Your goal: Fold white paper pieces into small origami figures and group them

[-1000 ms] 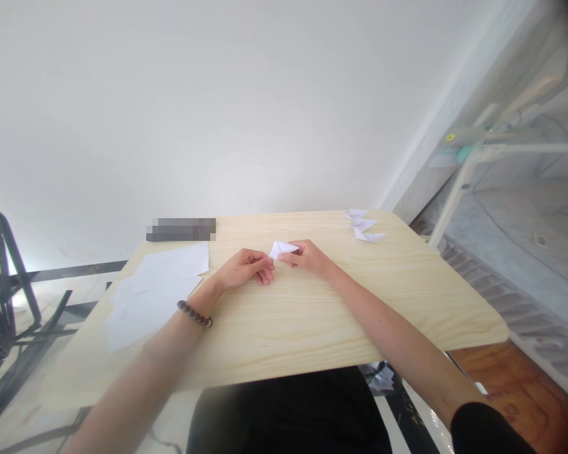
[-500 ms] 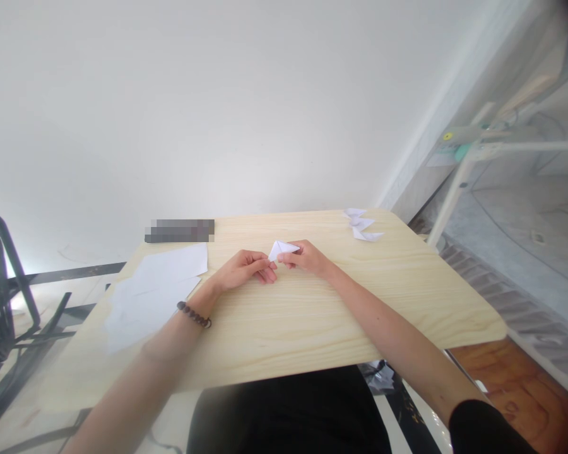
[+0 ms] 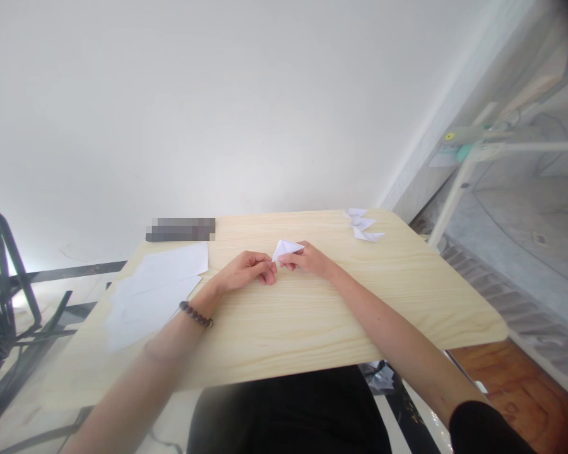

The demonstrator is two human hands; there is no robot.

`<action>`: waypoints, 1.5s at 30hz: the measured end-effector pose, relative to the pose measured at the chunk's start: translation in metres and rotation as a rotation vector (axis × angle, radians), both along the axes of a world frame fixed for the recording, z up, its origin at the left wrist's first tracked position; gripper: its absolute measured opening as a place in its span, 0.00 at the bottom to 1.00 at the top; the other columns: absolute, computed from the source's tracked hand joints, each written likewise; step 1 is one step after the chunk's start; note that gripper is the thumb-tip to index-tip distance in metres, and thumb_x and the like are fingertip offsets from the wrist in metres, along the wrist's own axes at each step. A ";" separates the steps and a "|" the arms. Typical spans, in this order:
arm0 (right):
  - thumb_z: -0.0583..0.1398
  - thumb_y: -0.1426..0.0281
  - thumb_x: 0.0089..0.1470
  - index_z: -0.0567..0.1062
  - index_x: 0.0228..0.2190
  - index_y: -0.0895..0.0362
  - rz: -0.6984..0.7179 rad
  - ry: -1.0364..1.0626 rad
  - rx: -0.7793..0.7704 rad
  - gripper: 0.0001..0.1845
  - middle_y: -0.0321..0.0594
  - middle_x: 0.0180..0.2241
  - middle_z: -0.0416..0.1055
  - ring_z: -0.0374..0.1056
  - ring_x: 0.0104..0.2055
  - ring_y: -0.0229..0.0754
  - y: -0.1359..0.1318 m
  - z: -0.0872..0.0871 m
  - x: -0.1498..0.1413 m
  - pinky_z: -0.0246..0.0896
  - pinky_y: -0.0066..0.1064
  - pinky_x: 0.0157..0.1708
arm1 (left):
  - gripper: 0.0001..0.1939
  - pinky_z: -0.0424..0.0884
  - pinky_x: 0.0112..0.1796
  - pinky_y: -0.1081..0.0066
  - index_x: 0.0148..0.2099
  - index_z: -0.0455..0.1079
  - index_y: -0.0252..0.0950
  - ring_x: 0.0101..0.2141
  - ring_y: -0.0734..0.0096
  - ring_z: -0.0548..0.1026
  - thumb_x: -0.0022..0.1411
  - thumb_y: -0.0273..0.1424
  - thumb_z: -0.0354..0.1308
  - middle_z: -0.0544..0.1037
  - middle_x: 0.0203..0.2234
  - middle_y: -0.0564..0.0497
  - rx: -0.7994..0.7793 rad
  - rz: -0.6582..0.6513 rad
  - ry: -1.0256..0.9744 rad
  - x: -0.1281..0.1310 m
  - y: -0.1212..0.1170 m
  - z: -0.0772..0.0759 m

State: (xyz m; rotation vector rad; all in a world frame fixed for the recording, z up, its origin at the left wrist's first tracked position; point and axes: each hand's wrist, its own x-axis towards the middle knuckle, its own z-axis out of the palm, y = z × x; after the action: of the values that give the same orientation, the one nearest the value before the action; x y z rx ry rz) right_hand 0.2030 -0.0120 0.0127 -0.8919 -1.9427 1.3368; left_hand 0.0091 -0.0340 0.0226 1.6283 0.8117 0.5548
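A small white folded paper [image 3: 286,246], creased into pointed triangular flaps, is held a little above the middle of the table. My right hand [image 3: 310,260] is closed on its right side, thumb in front and the fingers mostly hidden behind. At the paper's lower left tip, my left hand [image 3: 250,270] pinches with thumb and forefinger, its other fingers curled below. A beaded bracelet [image 3: 196,314] circles my left wrist.
Three folded white paper pieces [image 3: 365,224] lie at the table's back right. Loose white sheets [image 3: 156,296] overlap on the left, with a dark pixelated object [image 3: 180,229] behind them. The pale wooden table [image 3: 312,328] stands against a white wall.
The folded paper has turned slightly and shifted a little right, showing a wider flap. The left fingers have curled in closer around its lower left tip.
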 end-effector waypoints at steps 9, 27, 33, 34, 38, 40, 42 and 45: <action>0.56 0.66 0.44 0.69 0.18 0.61 0.017 0.008 0.010 0.11 0.32 0.15 0.61 0.57 0.20 0.31 0.000 -0.001 0.000 0.53 0.24 0.24 | 0.12 0.68 0.31 0.72 0.32 0.68 0.31 0.27 0.73 0.72 0.57 0.34 0.49 0.75 0.25 0.47 0.015 0.001 0.018 0.000 -0.001 0.000; 0.56 0.65 0.44 0.69 0.20 0.61 0.040 -0.020 0.009 0.11 0.32 0.16 0.61 0.57 0.21 0.31 0.000 -0.003 0.000 0.53 0.24 0.25 | 0.12 0.67 0.29 0.75 0.30 0.67 0.30 0.24 0.76 0.70 0.57 0.33 0.48 0.74 0.21 0.50 0.044 0.015 0.058 0.001 0.000 -0.003; 0.56 0.64 0.45 0.69 0.20 0.61 0.045 -0.018 0.023 0.12 0.32 0.16 0.61 0.56 0.21 0.31 0.000 -0.003 0.001 0.53 0.24 0.26 | 0.13 0.67 0.30 0.74 0.31 0.67 0.30 0.25 0.75 0.71 0.57 0.34 0.48 0.74 0.23 0.48 0.061 0.033 0.068 0.002 -0.001 -0.003; 0.56 0.64 0.45 0.69 0.20 0.61 0.046 -0.023 0.024 0.12 0.32 0.16 0.61 0.56 0.21 0.31 0.000 -0.003 0.001 0.53 0.24 0.26 | 0.13 0.67 0.29 0.74 0.31 0.67 0.30 0.25 0.75 0.71 0.57 0.34 0.48 0.74 0.23 0.48 0.060 0.033 0.070 0.002 -0.001 -0.002; 0.56 0.65 0.45 0.69 0.21 0.61 0.044 -0.047 0.016 0.12 0.32 0.17 0.61 0.57 0.21 0.31 0.000 -0.003 0.001 0.53 0.24 0.26 | 0.13 0.66 0.27 0.75 0.29 0.67 0.30 0.23 0.76 0.70 0.57 0.34 0.48 0.73 0.21 0.50 0.063 0.041 0.077 0.002 -0.001 -0.002; 0.56 0.64 0.45 0.69 0.21 0.61 0.043 -0.056 0.013 0.12 0.32 0.17 0.61 0.57 0.21 0.31 0.000 -0.003 0.001 0.53 0.24 0.26 | 0.12 0.66 0.27 0.76 0.28 0.67 0.30 0.22 0.77 0.69 0.57 0.33 0.48 0.73 0.20 0.50 0.070 0.045 0.082 0.002 -0.001 -0.003; 0.56 0.64 0.45 0.69 0.21 0.61 0.042 -0.055 0.018 0.12 0.32 0.17 0.61 0.57 0.21 0.31 0.000 -0.003 0.001 0.53 0.24 0.26 | 0.12 0.66 0.27 0.76 0.29 0.67 0.30 0.22 0.77 0.69 0.57 0.33 0.48 0.73 0.20 0.51 0.075 0.048 0.081 0.002 -0.001 -0.004; 0.56 0.64 0.46 0.69 0.20 0.61 0.045 -0.046 0.031 0.12 0.32 0.17 0.61 0.57 0.22 0.31 0.001 -0.004 0.001 0.53 0.24 0.26 | 0.12 0.67 0.27 0.75 0.31 0.67 0.30 0.23 0.76 0.70 0.57 0.33 0.47 0.73 0.22 0.50 0.078 0.049 0.079 0.002 0.000 -0.005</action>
State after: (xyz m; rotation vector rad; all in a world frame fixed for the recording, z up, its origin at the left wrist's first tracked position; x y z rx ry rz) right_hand 0.2037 -0.0114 0.0087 -0.8763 -2.0244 1.3191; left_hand 0.0111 -0.0342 0.0174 1.7145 0.9001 0.5662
